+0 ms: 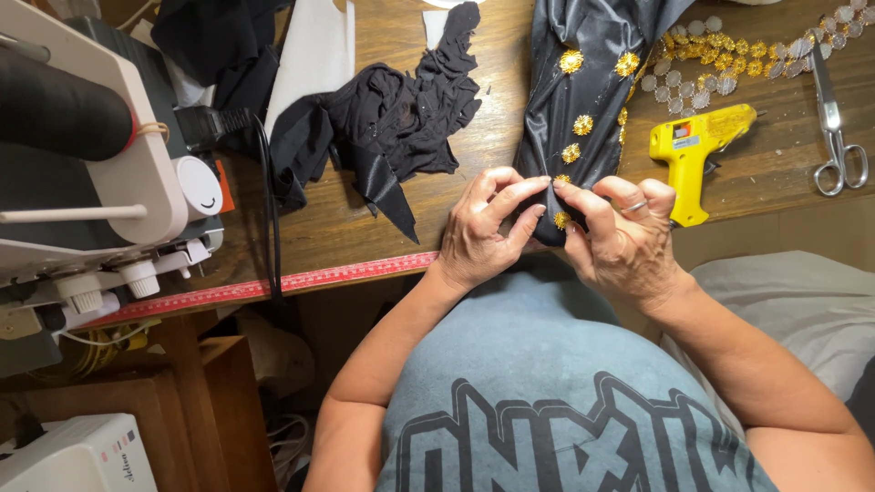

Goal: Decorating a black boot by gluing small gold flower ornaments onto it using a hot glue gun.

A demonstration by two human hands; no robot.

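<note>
Closest to the lens is a grey T-shirt [547, 383] with big outlined lettering, filling the bottom middle of the frame, with both forearms coming up out of it. Just above that, at the table edge, the left hand [483, 232] and the right hand [624, 241] meet in the centre of the frame, fingertips nearly touching each other. Both are pinched shut on the lower end of a shiny black satin piece [570, 100], right where a small gold flower trim [561, 220] sits; the right one has a ring on it. So the satin hangs over the near edge of the wooden table [456, 196] and runs up to the top middle of the frame, with more gold flowers dotted along it. A red measuring tape [301, 281] is stuck along the table edge, lower left of the hands. Just right of the hands lies a yellow glue gun [693, 146], near the satin but not touching it as far as I can tell. Left of centre there's a crumpled heap of black fabric scraps [392, 118]. Far left is a white sewing machine [100, 182] with a dark thread cone. Upper right: scissors [834, 128] and a strip of gold and silver sequin trim [747, 55].
</note>
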